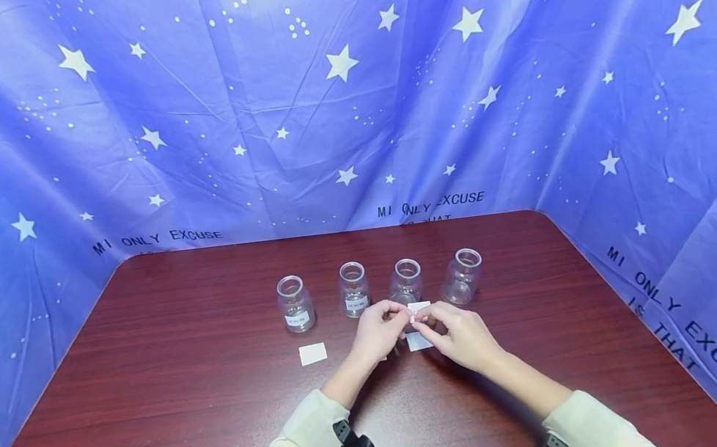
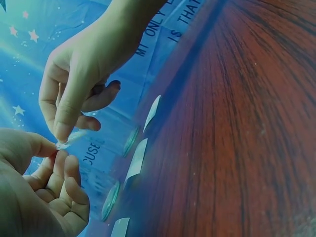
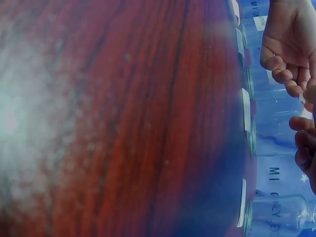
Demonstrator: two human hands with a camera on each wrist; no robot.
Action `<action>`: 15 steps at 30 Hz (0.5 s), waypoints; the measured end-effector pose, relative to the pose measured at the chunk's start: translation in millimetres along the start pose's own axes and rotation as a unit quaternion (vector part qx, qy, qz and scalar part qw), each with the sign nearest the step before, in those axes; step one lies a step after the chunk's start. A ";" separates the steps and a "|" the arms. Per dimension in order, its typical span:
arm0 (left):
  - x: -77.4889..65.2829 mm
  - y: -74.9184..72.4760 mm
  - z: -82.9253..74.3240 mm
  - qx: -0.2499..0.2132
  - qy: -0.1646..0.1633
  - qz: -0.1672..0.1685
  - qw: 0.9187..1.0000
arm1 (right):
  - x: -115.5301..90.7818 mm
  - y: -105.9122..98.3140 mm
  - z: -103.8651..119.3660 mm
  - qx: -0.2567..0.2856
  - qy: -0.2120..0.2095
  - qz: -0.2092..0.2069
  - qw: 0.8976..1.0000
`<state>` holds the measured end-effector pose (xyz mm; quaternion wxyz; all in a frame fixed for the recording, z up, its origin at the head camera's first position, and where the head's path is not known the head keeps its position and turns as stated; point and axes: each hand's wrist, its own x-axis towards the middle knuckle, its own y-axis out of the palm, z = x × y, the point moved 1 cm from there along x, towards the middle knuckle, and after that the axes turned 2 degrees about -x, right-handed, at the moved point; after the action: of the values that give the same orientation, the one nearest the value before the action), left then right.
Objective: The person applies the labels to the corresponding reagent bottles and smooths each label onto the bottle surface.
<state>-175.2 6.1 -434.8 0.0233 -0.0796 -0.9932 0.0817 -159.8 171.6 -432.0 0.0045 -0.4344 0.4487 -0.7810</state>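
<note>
Thumb and fingertips of my left hand (image 1: 374,334) pinch one edge of a small white label (image 1: 418,307). My right hand (image 1: 464,335) pinches the same label from the other side, so the fingertips of both hands nearly meet. In the left wrist view the label (image 2: 75,138) looks thin and partly see-through at its free end. Just behind the hands stands a clear glass jar (image 1: 407,269), its lower part partly covered. Two jars to the left, the far-left jar (image 1: 292,297) and its neighbour (image 1: 353,283), carry printed white labels.
Another glass jar (image 1: 464,275) stands at the right of the row. White paper pieces lie before the jars: one at left (image 1: 313,353), one below the hands (image 1: 420,340), others partly hidden. A starry blue curtain (image 1: 345,107) surrounds the dark red wooden table (image 1: 172,392).
</note>
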 end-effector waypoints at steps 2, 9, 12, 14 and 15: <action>-0.2 -1.2 0.7 -0.005 -0.003 -0.002 1.000 | -0.3 -0.7 -0.5 0.003 0.012 0.007 1.000; -0.6 -4.9 0.5 -0.015 -0.015 -0.002 1.000 | 0.6 -4.5 -7.7 0.036 0.136 0.033 0.990; -0.7 -6.1 -0.6 -0.014 -0.019 0.002 1.000 | 1.7 -5.0 -11.2 0.070 0.196 0.053 0.977; -0.6 -6.8 -1.0 -0.014 -0.022 0.004 1.000 | 2.5 -5.1 -12.6 0.101 0.229 0.069 0.966; -0.5 -7.1 -1.0 -0.014 -0.022 0.006 1.000 | 2.9 -4.9 -13.0 0.114 0.240 0.076 0.961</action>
<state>-175.8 -0.7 -432.6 0.0000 -0.0837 -0.9940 0.0702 -168.5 182.4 -429.4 0.0051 -0.1952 0.3763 -0.9057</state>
